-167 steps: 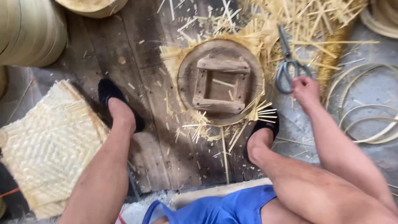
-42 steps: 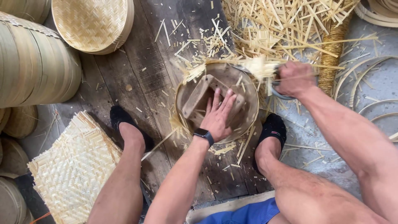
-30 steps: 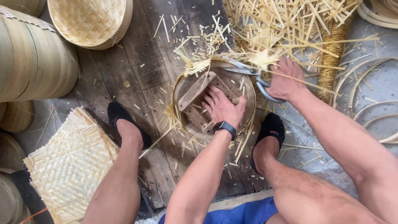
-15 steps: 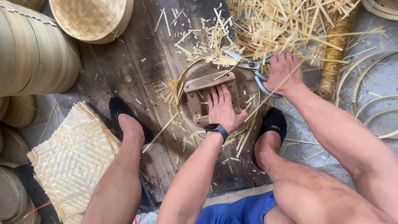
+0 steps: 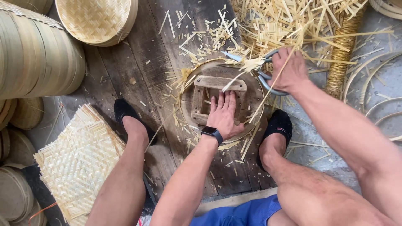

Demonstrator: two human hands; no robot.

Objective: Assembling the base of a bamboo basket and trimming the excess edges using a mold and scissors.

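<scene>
A round wooden form [image 5: 251, 90] with a square wooden frame [image 5: 220, 83] on top lies on the dark plank floor between my feet. Woven bamboo strips stick out around its rim. My left hand [image 5: 225, 114], with a black watch on the wrist, presses flat on the frame, fingers together. My right hand [image 5: 289, 70] grips metal scissors [image 5: 247, 62] at the form's far right rim, blades pointing left among the protruding strip ends.
A pile of cut bamboo strips [image 5: 293, 25] lies beyond the form. A woven square mat [image 5: 79, 161] rests at the left, a round woven tray [image 5: 98, 20] at the top left, stacked bamboo rings [image 5: 35, 54] on the far left, loose hoops [image 5: 377, 83] on the right.
My left hand came down flat on the form and turned it round. My right hand picked up the scissors and brought them to the rim, snipping the strip ends.
</scene>
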